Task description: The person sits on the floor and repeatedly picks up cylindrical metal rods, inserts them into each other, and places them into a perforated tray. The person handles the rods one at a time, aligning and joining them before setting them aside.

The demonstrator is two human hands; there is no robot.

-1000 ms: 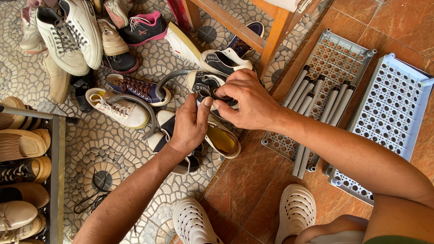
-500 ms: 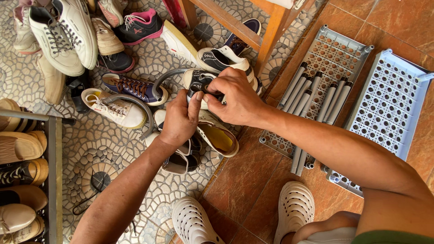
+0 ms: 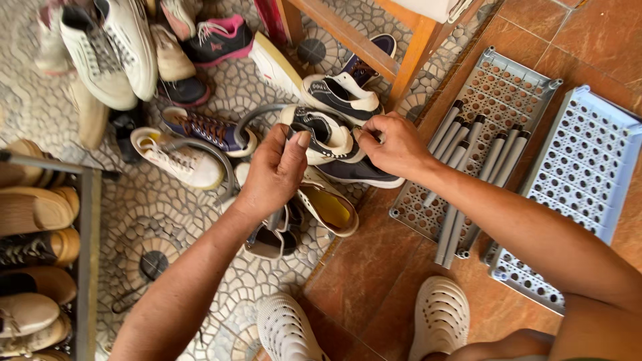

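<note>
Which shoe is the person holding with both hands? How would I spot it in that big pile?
Start at the orange wooden table leg near the top, then drop to the two hands below it. The left hand and right hand meet on one sneaker, lifted above the pile. It is black and white with a thick white sole, unlike the navy, brown-laced shoe to its left.

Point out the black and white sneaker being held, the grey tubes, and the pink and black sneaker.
black and white sneaker [image 3: 328,134]: head view, on its white side panel.
grey tubes [image 3: 468,160]: head view, mid-length of the bundle.
pink and black sneaker [image 3: 221,40]: head view, on its upper.
</note>
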